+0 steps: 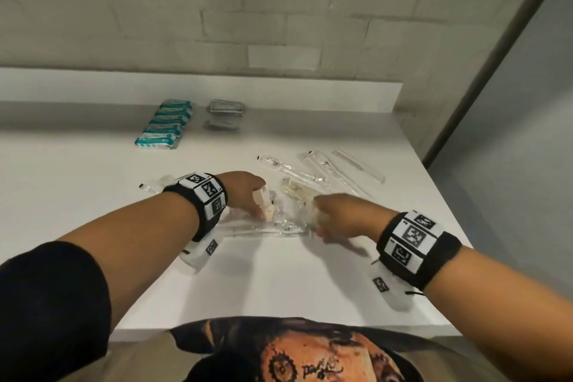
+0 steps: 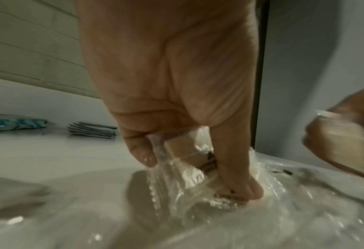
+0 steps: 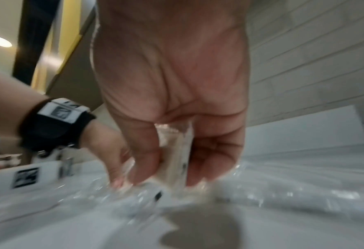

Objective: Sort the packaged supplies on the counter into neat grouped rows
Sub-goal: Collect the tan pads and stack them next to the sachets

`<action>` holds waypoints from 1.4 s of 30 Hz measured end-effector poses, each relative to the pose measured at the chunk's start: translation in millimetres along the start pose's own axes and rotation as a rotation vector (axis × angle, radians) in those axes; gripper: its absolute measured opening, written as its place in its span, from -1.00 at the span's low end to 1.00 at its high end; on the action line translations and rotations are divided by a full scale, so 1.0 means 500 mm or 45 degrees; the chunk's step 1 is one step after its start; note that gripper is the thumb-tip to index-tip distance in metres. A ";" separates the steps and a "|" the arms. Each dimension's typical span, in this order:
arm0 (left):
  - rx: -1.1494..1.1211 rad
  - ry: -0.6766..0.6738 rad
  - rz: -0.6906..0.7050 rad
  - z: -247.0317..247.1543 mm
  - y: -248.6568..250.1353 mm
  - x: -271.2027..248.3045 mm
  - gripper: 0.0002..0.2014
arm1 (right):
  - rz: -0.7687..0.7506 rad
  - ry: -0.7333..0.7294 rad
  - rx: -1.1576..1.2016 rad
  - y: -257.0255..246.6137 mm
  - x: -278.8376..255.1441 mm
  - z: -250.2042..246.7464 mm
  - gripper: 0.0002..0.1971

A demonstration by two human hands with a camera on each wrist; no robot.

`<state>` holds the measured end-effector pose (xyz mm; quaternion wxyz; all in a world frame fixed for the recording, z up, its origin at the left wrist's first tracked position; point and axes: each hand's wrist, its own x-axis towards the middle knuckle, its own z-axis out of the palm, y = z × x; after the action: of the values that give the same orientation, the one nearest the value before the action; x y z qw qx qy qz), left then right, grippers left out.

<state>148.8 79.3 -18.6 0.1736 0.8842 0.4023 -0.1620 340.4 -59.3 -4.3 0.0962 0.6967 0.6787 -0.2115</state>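
Note:
Near the middle of the white counter [image 1: 279, 282] my left hand [image 1: 262, 208] pinches a bunch of clear-wrapped cream combs [image 1: 263, 200], standing on end. The left wrist view shows thumb and fingers of that left hand [image 2: 200, 176] curled round the combs [image 2: 187, 158]. My right hand [image 1: 319, 220] grips another clear-wrapped bundle [image 1: 313, 212] just to the right. In the right wrist view the right hand [image 3: 170, 178] closes round the bundle [image 3: 174, 151]. A clear-wrapped toothbrush [image 1: 269, 229] lies flat between the hands. More clear packets [image 1: 328, 170] lie loose at the back right.
A row of teal packets [image 1: 162, 124] lies at the back left, with a pile of grey sachets [image 1: 224, 115] beside it. A raised white ledge [image 1: 279, 90] and a brick wall stand behind. The counter's right edge [image 1: 446, 205] is close to my right wrist.

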 end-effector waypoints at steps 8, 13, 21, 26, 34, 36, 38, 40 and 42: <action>-0.356 0.320 -0.190 -0.025 -0.018 0.005 -0.48 | 0.035 -0.010 0.063 0.034 0.046 -0.011 -0.87; -0.627 0.483 -0.277 -0.004 -0.028 -0.008 -0.46 | 0.046 0.066 0.189 0.022 0.047 -0.052 -0.78; -1.458 0.458 -0.223 0.013 -0.046 -0.034 -0.51 | 0.139 0.045 0.018 -0.078 0.172 -0.048 -0.63; -1.942 0.406 -0.201 0.018 -0.076 -0.075 -0.70 | 0.340 0.022 0.066 -0.090 0.208 -0.051 -0.19; -2.142 0.493 -0.174 0.004 -0.130 -0.096 -0.75 | 0.140 0.075 0.550 -0.141 0.207 -0.120 -0.47; -2.275 0.472 -0.051 -0.010 -0.131 -0.100 -0.62 | -0.061 0.164 1.172 -0.185 0.212 -0.148 -0.55; -2.436 0.397 0.161 -0.031 -0.120 -0.107 -0.52 | -0.181 0.194 1.451 -0.239 0.206 -0.165 -0.71; -2.502 0.416 0.258 -0.051 -0.114 -0.114 -0.52 | -0.201 0.308 1.297 -0.286 0.205 -0.168 -0.84; -2.489 0.486 0.301 -0.064 -0.121 -0.116 -0.59 | -0.221 0.519 1.026 -0.306 0.205 -0.161 -0.86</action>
<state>70.7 92.7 23.7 0.7714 0.3989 0.2895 0.4024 201.7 76.8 47.2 -0.3359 0.6465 0.6033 -0.3245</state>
